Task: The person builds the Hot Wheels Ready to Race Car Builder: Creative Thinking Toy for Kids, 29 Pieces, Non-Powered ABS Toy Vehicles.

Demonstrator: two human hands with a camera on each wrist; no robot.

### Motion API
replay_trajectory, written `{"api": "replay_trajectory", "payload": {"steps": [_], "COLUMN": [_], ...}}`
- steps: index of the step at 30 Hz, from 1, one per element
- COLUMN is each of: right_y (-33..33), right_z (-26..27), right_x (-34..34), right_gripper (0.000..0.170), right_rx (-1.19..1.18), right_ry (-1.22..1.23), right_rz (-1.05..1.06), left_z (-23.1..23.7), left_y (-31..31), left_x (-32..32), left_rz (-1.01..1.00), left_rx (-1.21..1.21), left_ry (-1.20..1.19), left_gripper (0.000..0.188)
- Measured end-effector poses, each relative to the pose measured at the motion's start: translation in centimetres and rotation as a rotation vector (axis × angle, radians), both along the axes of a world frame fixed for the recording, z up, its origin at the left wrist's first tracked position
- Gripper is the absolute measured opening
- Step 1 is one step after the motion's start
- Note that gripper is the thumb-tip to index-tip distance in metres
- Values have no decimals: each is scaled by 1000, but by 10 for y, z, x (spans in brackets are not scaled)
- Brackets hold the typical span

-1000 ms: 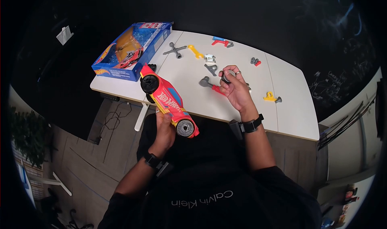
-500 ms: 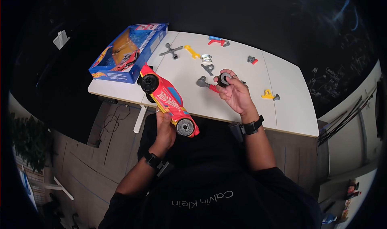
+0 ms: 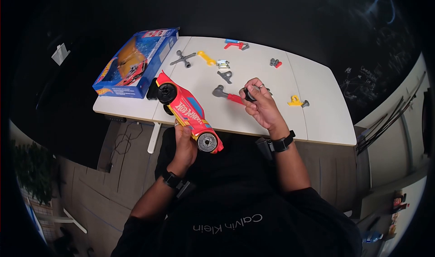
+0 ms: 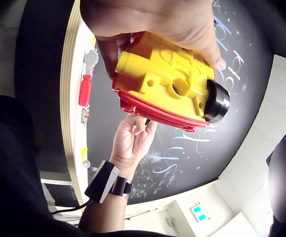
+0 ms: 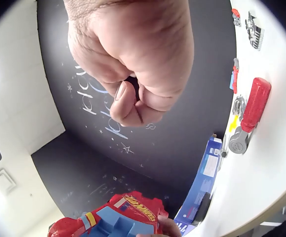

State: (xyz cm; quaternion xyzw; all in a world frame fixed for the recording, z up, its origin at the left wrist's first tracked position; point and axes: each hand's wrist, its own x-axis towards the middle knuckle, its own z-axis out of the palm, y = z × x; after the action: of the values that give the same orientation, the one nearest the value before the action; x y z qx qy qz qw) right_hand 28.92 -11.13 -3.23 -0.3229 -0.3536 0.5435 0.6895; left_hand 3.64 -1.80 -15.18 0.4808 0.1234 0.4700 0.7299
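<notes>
My left hand (image 3: 185, 144) grips a red and yellow toy car (image 3: 192, 114) by its side, off the table's front edge. Its side faces up in the head view, with a grey-hubbed wheel (image 3: 207, 142) at the near end. The left wrist view shows the yellow underside (image 4: 157, 74) and a black wheel (image 4: 218, 101) at one end. Over the table, my right hand (image 3: 266, 108) pinches a small black and grey wheel (image 3: 249, 93) between thumb and fingers. Curled fingers hide most of that wheel in the right wrist view. The two hands are apart.
A blue toy box (image 3: 136, 64) stands at the left of the white table (image 3: 272, 121). Around lie a red-handled grey tool (image 3: 234, 98), a grey cross wrench (image 3: 183, 59), a yellow wrench (image 3: 206, 58), a grey part (image 3: 224, 76) and a yellow part (image 3: 295, 101).
My right hand has turned the small wheel, showing its hollow side half a second ago and a narrower face now. The table and box have shifted left in the head view. The car stays held.
</notes>
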Motion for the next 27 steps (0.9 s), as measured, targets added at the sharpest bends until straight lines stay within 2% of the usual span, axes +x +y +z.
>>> {"api": "replay_trajectory", "payload": {"steps": [6,8,9,11,15,18,21,24,27], "right_y": [-9,-11,-13,-15,-27,-34,-31,-28,-26], "right_z": [7,10,10,12,41,51,45,36,29], "right_x": [-6,-11,-14,-17,-30,-47,-53,-51,-48], "right_gripper": [16,20,20,24,28,30,33,33,32], "right_rx": [-21,-87,-93,-135,-185,-82,-77,-29,26], "right_ry": [-9,11,15,-304,-464,-493,-514,-474,-539], "right_rz": [-3,-18,-12,-121,-61,-94,-86,-71,-145], "left_z": [4,17,21,25,30,35,45,66,73], "left_y": [-1,-5,-8,-9,-5,-3,-3,-7,-12], "left_x": [6,4,6,14,16,18,16,12,5], "left_rz": [-43,-158,-152,59,44,34,15,-79,-22], "left_rx": [-9,-133,-139,-99,-112,-123,-153,-262,-240], "left_ry": [-15,-115,-112,-28,-91,-156,-213,-237,-157], "left_gripper": [69,69,69,54,51,49,48,51,49]}}
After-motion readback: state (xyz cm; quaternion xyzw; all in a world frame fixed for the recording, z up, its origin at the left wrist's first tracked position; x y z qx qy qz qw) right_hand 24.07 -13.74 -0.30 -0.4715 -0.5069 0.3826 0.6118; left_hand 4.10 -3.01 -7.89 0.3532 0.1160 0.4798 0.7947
